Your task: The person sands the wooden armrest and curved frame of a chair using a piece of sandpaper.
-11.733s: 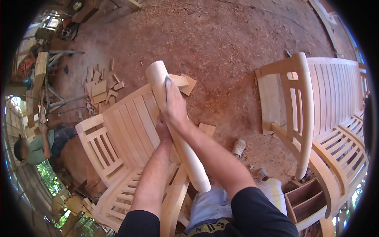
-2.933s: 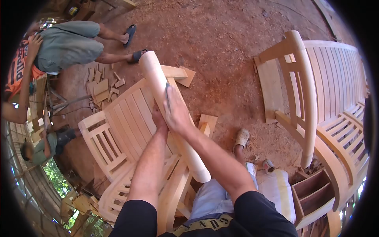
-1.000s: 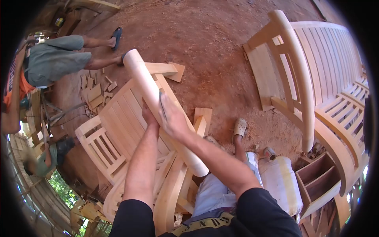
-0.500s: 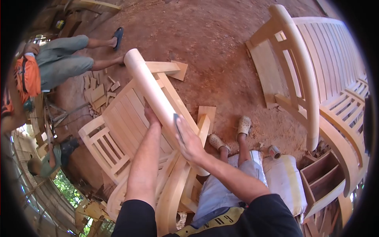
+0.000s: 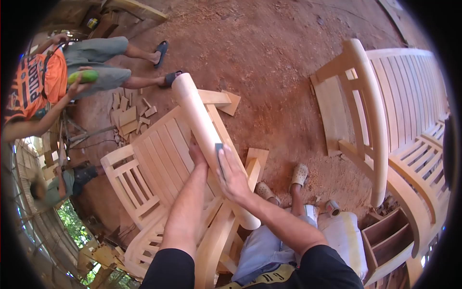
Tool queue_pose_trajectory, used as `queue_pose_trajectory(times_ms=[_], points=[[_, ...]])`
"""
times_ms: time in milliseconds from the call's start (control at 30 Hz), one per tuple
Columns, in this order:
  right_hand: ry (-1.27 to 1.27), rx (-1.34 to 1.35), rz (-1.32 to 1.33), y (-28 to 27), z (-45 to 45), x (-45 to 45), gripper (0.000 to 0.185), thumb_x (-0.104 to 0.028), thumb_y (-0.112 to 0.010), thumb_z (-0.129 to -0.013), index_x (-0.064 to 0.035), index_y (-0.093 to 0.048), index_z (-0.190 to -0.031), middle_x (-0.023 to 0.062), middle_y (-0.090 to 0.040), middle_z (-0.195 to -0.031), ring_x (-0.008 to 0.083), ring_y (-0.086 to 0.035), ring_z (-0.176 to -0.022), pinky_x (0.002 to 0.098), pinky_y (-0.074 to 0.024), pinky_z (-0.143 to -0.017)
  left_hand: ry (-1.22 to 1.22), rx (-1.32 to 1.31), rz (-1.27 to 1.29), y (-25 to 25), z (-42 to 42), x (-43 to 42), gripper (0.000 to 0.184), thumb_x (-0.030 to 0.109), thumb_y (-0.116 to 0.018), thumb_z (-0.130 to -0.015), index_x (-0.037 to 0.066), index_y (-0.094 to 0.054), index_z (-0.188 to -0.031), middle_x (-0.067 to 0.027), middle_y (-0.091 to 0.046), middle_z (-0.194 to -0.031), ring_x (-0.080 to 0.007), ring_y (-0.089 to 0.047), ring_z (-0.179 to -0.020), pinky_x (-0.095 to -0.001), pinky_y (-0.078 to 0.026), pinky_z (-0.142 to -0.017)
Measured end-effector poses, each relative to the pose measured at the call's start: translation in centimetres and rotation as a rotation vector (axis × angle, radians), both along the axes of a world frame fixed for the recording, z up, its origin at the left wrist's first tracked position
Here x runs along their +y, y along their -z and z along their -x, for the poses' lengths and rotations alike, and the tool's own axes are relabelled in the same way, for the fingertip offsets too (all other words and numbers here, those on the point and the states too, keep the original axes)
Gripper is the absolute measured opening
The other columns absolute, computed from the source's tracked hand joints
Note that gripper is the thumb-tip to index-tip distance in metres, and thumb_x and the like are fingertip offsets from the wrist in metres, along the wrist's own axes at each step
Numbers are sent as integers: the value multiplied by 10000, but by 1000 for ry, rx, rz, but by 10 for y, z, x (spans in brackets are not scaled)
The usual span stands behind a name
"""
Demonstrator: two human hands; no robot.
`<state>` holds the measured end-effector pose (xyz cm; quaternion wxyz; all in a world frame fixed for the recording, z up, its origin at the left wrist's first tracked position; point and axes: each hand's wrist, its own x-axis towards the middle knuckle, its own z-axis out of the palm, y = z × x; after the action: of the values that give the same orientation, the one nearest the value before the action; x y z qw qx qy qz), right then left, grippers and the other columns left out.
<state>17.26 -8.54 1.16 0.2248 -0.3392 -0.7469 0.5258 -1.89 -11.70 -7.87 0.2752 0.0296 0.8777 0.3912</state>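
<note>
A pale wooden chair [image 5: 161,144] with a slatted seat stands tilted in front of me, its thick rounded armrest [image 5: 199,113] running diagonally under both hands. My right hand [image 5: 233,178] lies along the top of the armrest, fingers together, pressing a piece of dark grey sandpaper [image 5: 219,146] against the wood. Most of the sandpaper is hidden beneath the fingers. At the armrest's left side, my left hand [image 5: 196,154] grips it from the edge. The fingertips of that hand are hidden behind the wood.
A second slatted wooden bench [image 5: 368,111] stands at the right, by an open wooden drawer box [image 5: 385,236]. White sacks [image 5: 341,241] and a can [image 5: 332,207] are near my legs. Wood offcuts [image 5: 127,118] lie at left. One person holds a green fruit [image 5: 83,76]; another crouches beyond.
The view has shifted, so the chairs sit lower in the picture. My right hand and sandpaper have slid slightly along the armrest. The person in orange now shows a green fruit in hand.
</note>
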Motion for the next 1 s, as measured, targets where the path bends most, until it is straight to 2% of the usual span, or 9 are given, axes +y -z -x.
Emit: queue_pose_trajectory(times_ms=[133,233,267,600,700,733,867,967,1000], points=[[22,24,-51,9,58,45,609,-153,-520,-1048,90,-308,-1565,355,-310,-1606,512,-318,-1497,510,-295,-1247,24,-22,-59,-21,-7,10,584,578,-467,-1074,93,-671,-1329,-85,-739,-1187,-186,-688,-1081,-338,-547,-909],[119,85,-250,24,154,115,595,-181,-500,-1050,105,-326,-1543,375,-360,-1562,515,-373,-1456,514,-296,-1241,52,86,-267,31,2,-16,535,532,-498,-1071,74,-715,-1243,-75,-771,-1072,-198,-712,-986,-363,-561,-869],[133,111,-194,28,178,138,593,-184,-506,-1055,102,-329,-1543,374,-367,-1560,511,-370,-1461,507,-305,-1238,-32,65,-118,-20,-15,12,458,466,-519,-1075,77,-715,-1215,-61,-766,-1066,-165,-698,-992,-341,-553,-867],[141,111,-339,30,152,110,558,-211,-510,-1062,70,-379,-1526,353,-386,-1561,518,-416,-1419,533,-409,-1157,-33,-8,-34,2,-5,3,575,586,-492,-1054,87,-705,-1242,-116,-767,-1130,-218,-705,-1040,-391,-545,-883],[142,77,72,29,213,173,558,-179,-520,-1057,73,-372,-1533,351,-393,-1558,514,-408,-1435,538,-390,-1174,-38,39,35,-27,-16,16,580,577,-464,-1070,84,-694,-1271,-151,-759,-1158,-255,-708,-1080,-396,-542,-891],[132,79,90,26,218,178,609,-119,-556,-1003,145,-344,-1510,405,-436,-1487,552,-421,-1408,556,-341,-1212,-31,35,41,-26,-16,12,580,575,-460,-1073,88,-689,-1286,-158,-757,-1167,-264,-707,-1093,-399,-542,-893],[89,50,-314,23,161,118,579,-160,-541,-1045,75,-362,-1542,366,-384,-1556,526,-386,-1449,524,-347,-1210,12,108,-89,27,-6,-12,591,589,-455,-1070,89,-686,-1286,-179,-757,-1145,-304,-713,-1091,-417,-543,-895],[13,-24,-573,6,148,120,592,-166,-542,-1046,90,-350,-1543,369,-401,-1544,521,-409,-1437,497,-354,-1213,30,116,-21,13,-7,-7,614,612,-462,-1060,82,-687,-1274,-203,-757,-1119,-328,-721,-1068,-434,-545,-889],[64,-2,-473,13,165,133,593,-180,-531,-1052,85,-345,-1549,361,-408,-1544,514,-420,-1432,487,-359,-1212,18,75,17,-2,-10,-1,626,623,-460,-1056,80,-688,-1267,-213,-756,-1107,-343,-722,-1060,-439,-545,-885]])
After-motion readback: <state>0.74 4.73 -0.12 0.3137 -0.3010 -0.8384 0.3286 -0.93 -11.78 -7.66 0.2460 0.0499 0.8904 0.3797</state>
